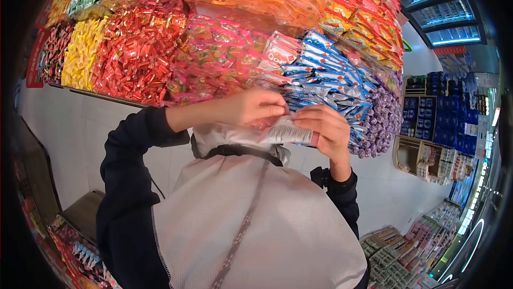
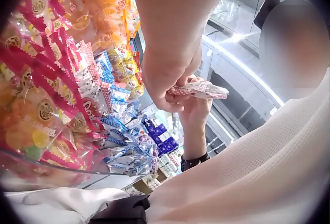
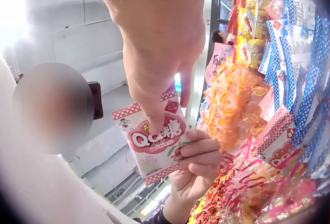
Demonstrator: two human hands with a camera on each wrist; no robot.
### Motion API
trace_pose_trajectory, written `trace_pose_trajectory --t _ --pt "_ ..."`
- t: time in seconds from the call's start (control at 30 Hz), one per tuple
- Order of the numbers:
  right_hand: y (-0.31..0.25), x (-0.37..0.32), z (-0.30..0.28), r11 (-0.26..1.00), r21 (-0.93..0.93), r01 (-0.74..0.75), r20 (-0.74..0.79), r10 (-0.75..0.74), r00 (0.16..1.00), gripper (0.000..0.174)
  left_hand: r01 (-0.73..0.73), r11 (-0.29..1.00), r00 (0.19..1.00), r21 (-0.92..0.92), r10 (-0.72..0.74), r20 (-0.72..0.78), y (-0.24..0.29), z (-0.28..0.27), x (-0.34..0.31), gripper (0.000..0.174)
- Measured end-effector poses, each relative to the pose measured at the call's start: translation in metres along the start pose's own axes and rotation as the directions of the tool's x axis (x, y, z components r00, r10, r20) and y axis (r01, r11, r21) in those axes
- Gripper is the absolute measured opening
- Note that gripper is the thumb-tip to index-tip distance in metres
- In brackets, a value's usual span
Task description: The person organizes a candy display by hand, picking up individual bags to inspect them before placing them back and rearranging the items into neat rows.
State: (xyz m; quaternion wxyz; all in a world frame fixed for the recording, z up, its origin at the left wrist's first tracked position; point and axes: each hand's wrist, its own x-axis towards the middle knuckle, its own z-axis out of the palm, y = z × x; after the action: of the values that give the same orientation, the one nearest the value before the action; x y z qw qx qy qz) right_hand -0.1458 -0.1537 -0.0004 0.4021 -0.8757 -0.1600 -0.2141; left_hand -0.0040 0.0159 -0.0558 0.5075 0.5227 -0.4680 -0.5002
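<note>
Showing red-checked ends, a white packet [image 3: 154,149] is pinched in the curled fingers of left hand [image 1: 259,106] and right hand [image 1: 327,129]

Floor [image 1: 80,129]: pale grey tiles
Cabinets [image 1: 446,14]: dark-framed, blue-lit, set beyond the candy counter's [image 1: 101,97] right edge
Shelving [image 1: 414,155]: wood-edged, stocked
Ceiling [image 3: 93,38]: white panels, lit by a long white strip [image 2: 247,68]
</note>
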Motion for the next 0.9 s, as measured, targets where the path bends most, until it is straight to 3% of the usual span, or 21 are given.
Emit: trace_pose_trajectory --t 0.03,0.07,0.1,0.13,0.17,0.2,0.23,0.3,0.33,0.37,0.4,0.43,0.53,0.63,0.83,0.9 --pt "0.008 0.000 -0.001 0.998 0.015 -0.062 -0.090 0.063 0.994 0.013 -0.126 0.957 0.984 0.261 0.154 -0.092 -0.006 -0.008 0.004 0.025" --pt "0.016 0.000 -0.001 0.992 0.034 -0.120 -0.179 0.124 0.976 0.011 -0.211 0.832 0.936 0.513 0.323 -0.139 -0.011 -0.016 0.008 0.025" --pt "0.024 -0.001 -0.001 0.947 0.037 -0.319 -0.293 0.316 0.902 0.009 -0.177 0.742 0.915 0.647 0.365 -0.169 -0.016 -0.022 0.011 0.025" --pt "0.034 -0.001 -0.002 0.861 0.063 -0.504 -0.402 0.485 0.777 0.008 -0.133 0.635 0.891 0.761 0.412 -0.188 -0.020 -0.027 0.014 0.025" --pt "0.051 0.004 -0.002 0.849 0.094 -0.519 -0.430 0.505 0.748 0.010 -0.078 0.512 0.864 0.856 0.463 -0.198 -0.025 -0.032 0.017 0.025" --pt "0.064 0.013 0.004 0.854 0.210 -0.476 -0.411 0.519 0.750 0.010 0.014 0.433 0.900 0.901 0.387 -0.199 -0.033 -0.036 0.019 0.031" --pt "0.074 0.022 0.011 0.845 0.324 -0.425 -0.389 0.529 0.754 0.010 0.051 0.425 0.939 0.904 0.288 -0.189 -0.033 -0.036 0.020 0.028" --pt "0.087 0.032 0.018 0.800 0.174 -0.574 -0.232 0.599 0.766 0.012 0.125 0.395 0.982 0.910 0.083 -0.170 -0.029 -0.038 0.022 0.020" --pt "0.099 0.034 0.030 0.852 0.187 -0.488 -0.246 0.522 0.817 0.013 0.121 0.386 0.986 0.915 0.059 -0.156 -0.027 -0.038 0.023 0.017" --pt "0.109 0.033 0.033 0.854 0.027 -0.519 -0.177 0.515 0.839 0.014 0.120 0.378 0.989 0.918 0.034 -0.143 -0.024 -0.036 0.022 0.014" --pt "0.105 0.037 0.035 0.842 -0.009 -0.539 -0.111 0.535 0.838 0.013 0.121 0.372 0.991 0.920 0.007 -0.133 -0.023 -0.035 0.020 0.011" --pt "0.101 0.040 0.037 0.830 -0.047 -0.555 -0.043 0.554 0.831 0.013 0.096 0.375 0.989 0.922 0.065 -0.129 -0.024 -0.033 0.018 0.010" --pt "0.105 0.039 0.040 0.926 -0.308 -0.216 0.049 0.242 0.969 0.013 0.044 0.391 0.974 0.919 0.189 -0.127 -0.029 -0.033 0.013 0.008" --pt "0.095 0.040 0.038 0.881 -0.420 -0.219 0.109 0.288 0.951 0.014 0.039 0.403 0.966 0.914 0.219 -0.138 -0.031 -0.035 0.010 0.009" --pt "0.106 0.044 0.057 0.860 -0.474 -0.190 0.077 0.255 0.964 0.008 0.081 0.383 0.954 0.920 0.238 -0.183 -0.037 -0.043 0.015 0.012" --pt "0.108 0.042 0.058 0.767 -0.618 -0.173 0.177 0.349 0.920 0.007 0.096 0.379 0.949 0.920 0.244 -0.199 -0.039 -0.046 0.017 0.011"
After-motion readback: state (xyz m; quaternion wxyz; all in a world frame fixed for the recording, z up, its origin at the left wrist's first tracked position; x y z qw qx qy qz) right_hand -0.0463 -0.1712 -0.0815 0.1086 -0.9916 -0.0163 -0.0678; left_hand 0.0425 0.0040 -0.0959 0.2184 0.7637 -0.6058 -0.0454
